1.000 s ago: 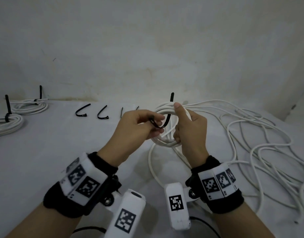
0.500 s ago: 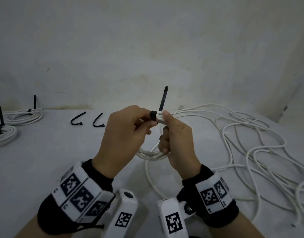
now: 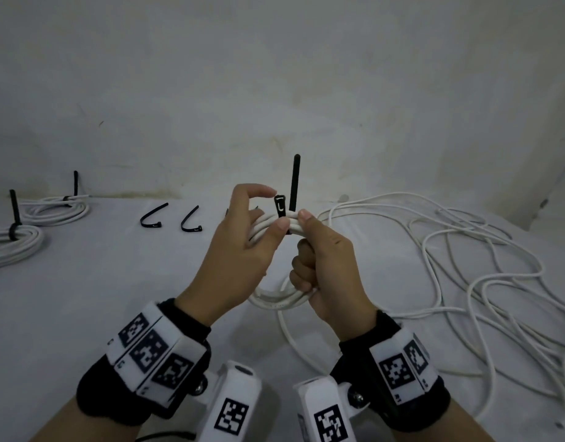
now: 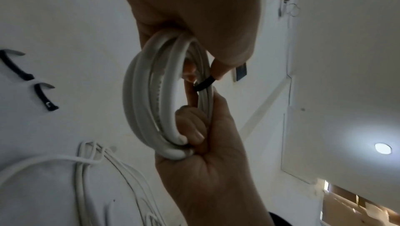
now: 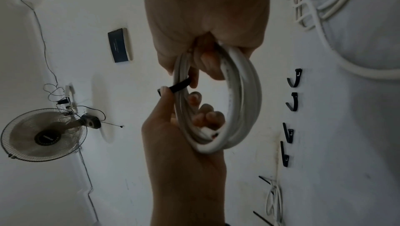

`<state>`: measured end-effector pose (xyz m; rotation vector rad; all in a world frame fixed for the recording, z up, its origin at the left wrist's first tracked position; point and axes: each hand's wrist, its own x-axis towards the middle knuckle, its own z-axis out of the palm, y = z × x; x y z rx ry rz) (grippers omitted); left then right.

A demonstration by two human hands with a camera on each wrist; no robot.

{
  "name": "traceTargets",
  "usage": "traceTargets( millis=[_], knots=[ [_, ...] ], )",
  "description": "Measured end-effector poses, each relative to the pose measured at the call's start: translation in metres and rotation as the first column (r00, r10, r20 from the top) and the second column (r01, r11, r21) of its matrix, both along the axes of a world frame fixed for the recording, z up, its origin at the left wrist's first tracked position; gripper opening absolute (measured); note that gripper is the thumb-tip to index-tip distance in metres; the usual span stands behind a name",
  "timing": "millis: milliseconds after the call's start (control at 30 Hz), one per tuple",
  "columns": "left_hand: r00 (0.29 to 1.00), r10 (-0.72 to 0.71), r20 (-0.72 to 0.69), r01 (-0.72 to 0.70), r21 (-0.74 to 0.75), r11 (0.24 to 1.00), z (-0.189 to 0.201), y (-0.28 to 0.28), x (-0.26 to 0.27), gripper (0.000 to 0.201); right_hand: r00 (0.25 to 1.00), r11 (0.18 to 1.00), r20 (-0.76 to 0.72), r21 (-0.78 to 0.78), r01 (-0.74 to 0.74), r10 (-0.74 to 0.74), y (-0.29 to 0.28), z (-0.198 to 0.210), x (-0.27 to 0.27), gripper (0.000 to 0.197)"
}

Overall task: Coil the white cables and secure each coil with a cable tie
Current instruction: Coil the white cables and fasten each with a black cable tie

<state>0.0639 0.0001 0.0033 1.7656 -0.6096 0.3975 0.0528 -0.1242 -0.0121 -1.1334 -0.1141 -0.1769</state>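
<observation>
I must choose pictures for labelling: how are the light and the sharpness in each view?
Head view: dim, even light, soft shadows; the cable tie and coil are clear, and edges bend from the wide lens. Left wrist view: the left hand is dark against a bright ceiling lamp. Right wrist view: murky, hands underexposed.

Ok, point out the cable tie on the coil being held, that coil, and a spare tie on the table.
cable tie (image 3: 295,183), head view, upright tail.
white coil (image 3: 279,299), head view, lower loop.
spare tie (image 3: 152,216), head view, curved strap.

Right hand (image 4: 207,169) grips white coil (image 4: 151,96); black tie (image 4: 204,84) around strands.
</observation>
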Motion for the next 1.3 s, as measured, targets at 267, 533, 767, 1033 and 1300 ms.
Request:
traceTargets(
  millis=[267,533,767,1033,1300],
  knots=[
    [0.987,0.022,-0.158,-0.057,-0.221,0.974,-0.024,0.008,-0.002,0.025,0.999,1.000,-0.043,-0.023,0.000,-0.001,0.011,-0.009,0.002,0.035],
    [0.959,0.019,-0.283,-0.101,-0.278,0.955,-0.039,0.019,-0.001,0.012,0.997,0.994,-0.079,-0.104,-0.034,0.026,0.025,-0.026,0.001,0.027],
    [0.954,-0.058,-0.293,-0.042,-0.324,0.945,-0.036,0.024,0.000,0.007,0.992,0.970,-0.077,-0.218,-0.110,0.095,0.017,-0.020,0.000,0.030],
    [0.936,-0.216,-0.277,0.120,-0.327,0.937,-0.030,0.030,-0.007,0.019,0.995,0.988,0.067,-0.130,0.085,-0.077,-0.004,-0.007,0.006,0.015],
    [0.952,-0.202,-0.230,0.139,-0.265,0.954,-0.030,0.029,-0.009,0.037,0.928,0.846,0.358,-0.459,0.270,-0.102,-0.006,-0.007,0.005,0.018]
  ],
)
